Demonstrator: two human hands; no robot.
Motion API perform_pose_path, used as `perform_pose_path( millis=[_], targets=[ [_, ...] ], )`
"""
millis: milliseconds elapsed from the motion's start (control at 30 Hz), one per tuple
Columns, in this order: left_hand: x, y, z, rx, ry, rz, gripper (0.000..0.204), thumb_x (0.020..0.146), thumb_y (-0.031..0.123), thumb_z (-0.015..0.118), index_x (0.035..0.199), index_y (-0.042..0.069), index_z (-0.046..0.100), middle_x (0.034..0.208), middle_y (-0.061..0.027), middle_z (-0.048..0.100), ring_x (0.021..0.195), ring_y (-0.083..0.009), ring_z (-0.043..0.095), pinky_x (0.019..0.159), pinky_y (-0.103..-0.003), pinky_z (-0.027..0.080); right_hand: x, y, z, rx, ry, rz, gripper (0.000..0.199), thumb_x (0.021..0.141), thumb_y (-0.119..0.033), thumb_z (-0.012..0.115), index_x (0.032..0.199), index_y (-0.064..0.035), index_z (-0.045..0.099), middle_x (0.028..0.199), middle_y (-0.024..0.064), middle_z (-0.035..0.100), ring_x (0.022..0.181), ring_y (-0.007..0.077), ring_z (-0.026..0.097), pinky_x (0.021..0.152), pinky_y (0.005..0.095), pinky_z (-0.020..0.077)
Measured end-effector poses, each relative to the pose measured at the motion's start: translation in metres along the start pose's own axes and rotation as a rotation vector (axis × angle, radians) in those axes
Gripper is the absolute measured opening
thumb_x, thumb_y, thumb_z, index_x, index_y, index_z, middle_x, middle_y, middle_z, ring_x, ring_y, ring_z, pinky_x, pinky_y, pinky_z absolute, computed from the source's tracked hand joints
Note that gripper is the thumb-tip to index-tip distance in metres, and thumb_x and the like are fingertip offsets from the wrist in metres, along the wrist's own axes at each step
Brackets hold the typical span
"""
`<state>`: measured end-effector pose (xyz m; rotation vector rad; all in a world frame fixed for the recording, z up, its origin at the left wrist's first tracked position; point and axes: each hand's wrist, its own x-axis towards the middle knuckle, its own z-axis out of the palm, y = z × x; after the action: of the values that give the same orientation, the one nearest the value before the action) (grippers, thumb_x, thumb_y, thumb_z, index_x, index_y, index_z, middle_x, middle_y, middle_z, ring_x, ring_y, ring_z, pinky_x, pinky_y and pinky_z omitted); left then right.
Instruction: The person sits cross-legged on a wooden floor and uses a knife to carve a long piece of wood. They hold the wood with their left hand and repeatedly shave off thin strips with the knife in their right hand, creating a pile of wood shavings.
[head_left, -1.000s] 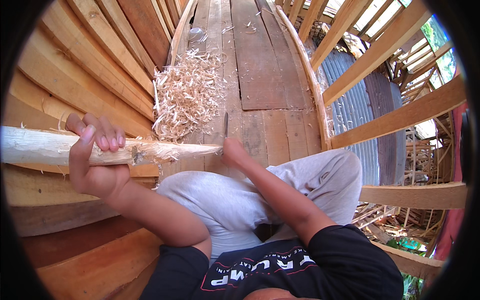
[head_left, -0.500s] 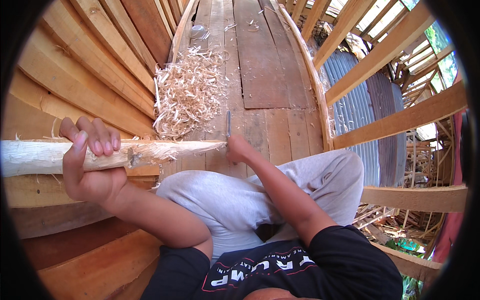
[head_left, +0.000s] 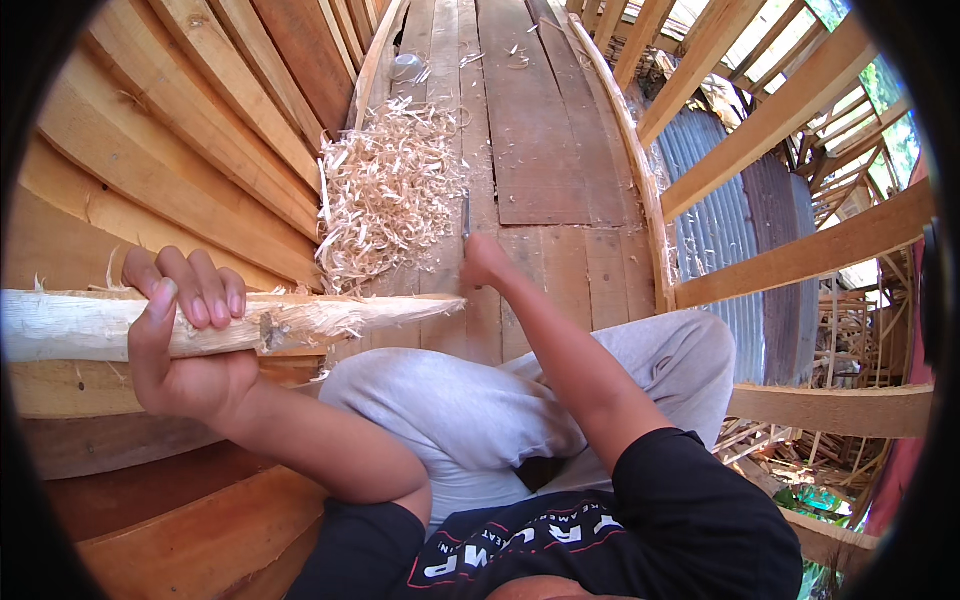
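Note:
My left hand point(head_left: 195, 330) is wrapped round a thick pale wooden pole point(head_left: 75, 322), fingers over the top and thumb on the near side. The pole comes in from the left edge and lies roughly level, tapering to a rough whittled point just right of my left knee. Frayed fibres stand up along the cut part. My right hand point(head_left: 484, 262) is closed on a knife, its handle hidden in the fist. The narrow dark blade point(head_left: 466, 212) points away from me. This fist is just beyond the pole's tip, apart from it.
A heap of curled wood shavings point(head_left: 385, 195) lies on the plank floor point(head_left: 535, 150) against the left board wall point(head_left: 200, 140). A small clear cup point(head_left: 406, 68) is farther off. To the right are open wooden rails point(head_left: 800, 245) and corrugated metal sheets point(head_left: 715, 190). My bent legs point(head_left: 440, 400) are below the pole.
My right hand with the knife has moved away from me, leaving the pole's tip. My left hand keeps its grip on the pole. The whole view has shifted slightly.

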<state>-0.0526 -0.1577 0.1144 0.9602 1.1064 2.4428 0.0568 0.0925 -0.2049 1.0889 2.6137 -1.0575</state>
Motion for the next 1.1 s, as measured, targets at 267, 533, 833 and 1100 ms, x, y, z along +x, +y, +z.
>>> perform_pose_path(
  millis=[267, 533, 833, 1100],
  targets=[
    [0.0, -0.002, 0.002, 0.004, 0.014, -0.002, 0.016, 0.079, 0.013, 0.054, 0.079, 0.009, 0.039, 0.06, -0.0032, 0.038, 0.052, -0.0121, 0.038, 0.054, -0.028, 0.037, 0.043, -0.002, -0.024, 0.145, 0.135, -0.068, 0.015, 0.073, -0.013, 0.063, 0.071, 0.0018, 0.062, 0.066, 0.0202, 0.065, 0.066, 0.0309, 0.067, 0.064, 0.0376, 0.0526],
    [0.001, -0.003, 0.0, 0.026, 0.014, 0.007, 0.015, 0.079, 0.013, 0.053, 0.079, 0.01, 0.039, 0.06, -0.002, 0.036, 0.054, -0.0108, 0.037, 0.054, -0.026, 0.035, 0.012, -0.053, -0.046, -0.156, 0.416, -0.258, 0.029, 0.072, -0.005, 0.057, 0.1, -0.0009, 0.065, 0.087, 0.0199, 0.064, 0.085, 0.0351, 0.064, 0.075, 0.0438, 0.051],
    [0.003, -0.004, 0.003, 0.001, 0.021, 0.016, 0.016, 0.078, 0.013, 0.055, 0.079, 0.009, 0.039, 0.059, -0.003, 0.038, 0.051, -0.012, 0.037, 0.053, -0.027, 0.037, 0.027, 0.014, -0.06, -0.131, 0.535, 0.27, 0.036, 0.074, -0.004, 0.06, 0.11, 0.0029, 0.057, 0.099, 0.0237, 0.064, 0.089, 0.0366, 0.065, 0.076, 0.0412, 0.0538],
    [0.002, -0.002, 0.0, 0.032, 0.042, 0.003, 0.016, 0.079, 0.013, 0.054, 0.079, 0.009, 0.039, 0.059, -0.003, 0.038, 0.052, -0.012, 0.038, 0.053, -0.027, 0.037, 0.02, 0.013, -0.067, 0.0, 0.442, 0.077, 0.016, 0.072, -0.006, 0.06, 0.084, 0.0027, 0.064, 0.086, 0.0246, 0.066, 0.087, 0.0399, 0.064, 0.076, 0.0434, 0.053]
  ],
)
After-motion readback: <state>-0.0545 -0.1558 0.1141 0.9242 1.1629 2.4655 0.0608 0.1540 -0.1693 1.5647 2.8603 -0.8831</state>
